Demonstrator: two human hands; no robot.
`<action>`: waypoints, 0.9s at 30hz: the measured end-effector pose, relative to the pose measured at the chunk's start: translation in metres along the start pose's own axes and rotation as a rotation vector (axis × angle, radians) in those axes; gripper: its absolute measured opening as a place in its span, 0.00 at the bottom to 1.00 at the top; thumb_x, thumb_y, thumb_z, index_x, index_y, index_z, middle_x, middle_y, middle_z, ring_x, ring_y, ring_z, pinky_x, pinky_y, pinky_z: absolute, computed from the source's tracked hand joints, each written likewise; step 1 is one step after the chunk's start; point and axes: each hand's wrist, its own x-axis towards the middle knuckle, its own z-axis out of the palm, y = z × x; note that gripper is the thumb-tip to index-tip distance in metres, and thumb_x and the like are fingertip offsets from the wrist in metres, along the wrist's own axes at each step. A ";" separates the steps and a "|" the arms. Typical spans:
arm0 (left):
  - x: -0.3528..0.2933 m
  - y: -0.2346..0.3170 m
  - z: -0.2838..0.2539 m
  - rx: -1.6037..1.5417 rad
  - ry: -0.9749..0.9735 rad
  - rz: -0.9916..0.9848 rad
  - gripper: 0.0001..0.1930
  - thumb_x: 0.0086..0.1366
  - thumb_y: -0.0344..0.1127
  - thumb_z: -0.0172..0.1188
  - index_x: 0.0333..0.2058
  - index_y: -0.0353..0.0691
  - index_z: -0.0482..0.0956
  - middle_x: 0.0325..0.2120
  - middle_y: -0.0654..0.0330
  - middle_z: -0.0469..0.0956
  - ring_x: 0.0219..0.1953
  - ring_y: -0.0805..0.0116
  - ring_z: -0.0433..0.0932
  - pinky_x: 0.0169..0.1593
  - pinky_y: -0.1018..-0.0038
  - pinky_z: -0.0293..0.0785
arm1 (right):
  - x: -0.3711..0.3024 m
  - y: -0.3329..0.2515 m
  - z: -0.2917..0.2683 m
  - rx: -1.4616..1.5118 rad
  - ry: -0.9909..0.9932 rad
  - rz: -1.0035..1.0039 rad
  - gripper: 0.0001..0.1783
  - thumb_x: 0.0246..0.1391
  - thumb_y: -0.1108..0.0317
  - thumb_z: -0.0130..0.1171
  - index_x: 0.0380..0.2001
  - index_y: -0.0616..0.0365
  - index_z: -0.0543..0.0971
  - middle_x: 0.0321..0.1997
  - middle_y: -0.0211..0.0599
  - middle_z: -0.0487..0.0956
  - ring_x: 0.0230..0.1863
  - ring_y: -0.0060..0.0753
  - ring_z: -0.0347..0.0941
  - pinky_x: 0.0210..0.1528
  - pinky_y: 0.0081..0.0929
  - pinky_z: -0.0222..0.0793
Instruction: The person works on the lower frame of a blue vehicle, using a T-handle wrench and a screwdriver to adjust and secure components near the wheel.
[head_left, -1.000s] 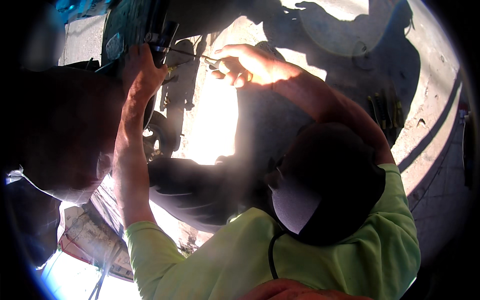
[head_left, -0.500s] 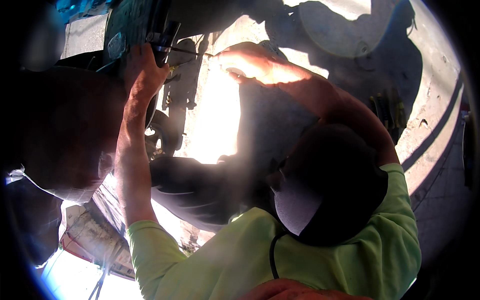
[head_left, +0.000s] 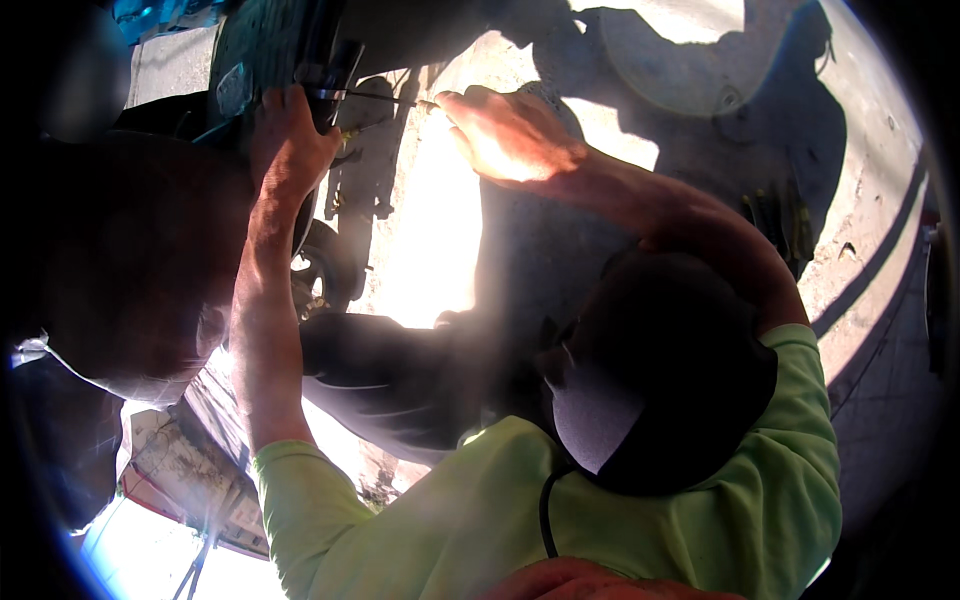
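Observation:
A strip of bare skin (head_left: 590, 580) at the lower edge seems to be my own hands or forearms, close together. Their fingers are cut off or too blurred, and I cannot tell left from right. In front, another person in a yellow-green shirt (head_left: 470, 520) and dark cap (head_left: 660, 390) bends forward. That person's left hand (head_left: 290, 145) grips beside a dark cylinder (head_left: 345, 62) with a shiny metal band (head_left: 328, 94). The right hand (head_left: 515, 138) pinches the end of a thin rod-like tool (head_left: 380, 99), perhaps a screwdriver, whose far end meets the cylinder near the band.
A small wheel (head_left: 315, 272) stands below the cylinder. Dark-handled tools (head_left: 780, 225) lie on the shaded concrete at right. A large dark rounded shape (head_left: 130, 270) fills the left side. Strong sunlight washes out the middle of the ground.
The other person's right hand has rolled around the tool's end, so the back of it now faces up. Their left hand holds its place. The skin at the lower edge hardly differs.

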 end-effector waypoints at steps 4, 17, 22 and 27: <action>0.000 -0.002 -0.005 0.018 0.003 -0.001 0.28 0.50 0.38 0.76 0.47 0.34 0.74 0.45 0.44 0.73 0.49 0.41 0.77 0.49 0.52 0.80 | 0.006 -0.007 -0.010 1.165 -0.241 0.346 0.15 0.64 0.56 0.56 0.39 0.59 0.78 0.34 0.40 0.82 0.34 0.33 0.80 0.36 0.29 0.73; -0.002 -0.004 0.000 0.007 0.027 0.035 0.28 0.50 0.37 0.75 0.47 0.34 0.73 0.45 0.44 0.72 0.49 0.41 0.76 0.49 0.53 0.79 | 0.006 -0.003 -0.008 0.310 -0.149 0.111 0.17 0.65 0.62 0.56 0.50 0.63 0.76 0.39 0.52 0.82 0.35 0.46 0.80 0.37 0.40 0.75; -0.001 -0.002 -0.001 0.013 -0.008 0.010 0.28 0.50 0.37 0.75 0.48 0.34 0.73 0.45 0.45 0.73 0.49 0.42 0.76 0.48 0.53 0.79 | -0.008 -0.008 -0.007 0.387 0.050 0.045 0.18 0.66 0.58 0.58 0.50 0.60 0.78 0.34 0.48 0.83 0.40 0.43 0.83 0.44 0.37 0.77; 0.000 -0.001 -0.002 0.004 0.029 0.025 0.29 0.50 0.38 0.76 0.48 0.34 0.73 0.45 0.45 0.73 0.49 0.42 0.76 0.49 0.53 0.79 | 0.004 -0.006 -0.027 1.764 -0.119 0.615 0.19 0.64 0.53 0.58 0.41 0.59 0.78 0.35 0.36 0.80 0.26 0.24 0.70 0.28 0.23 0.64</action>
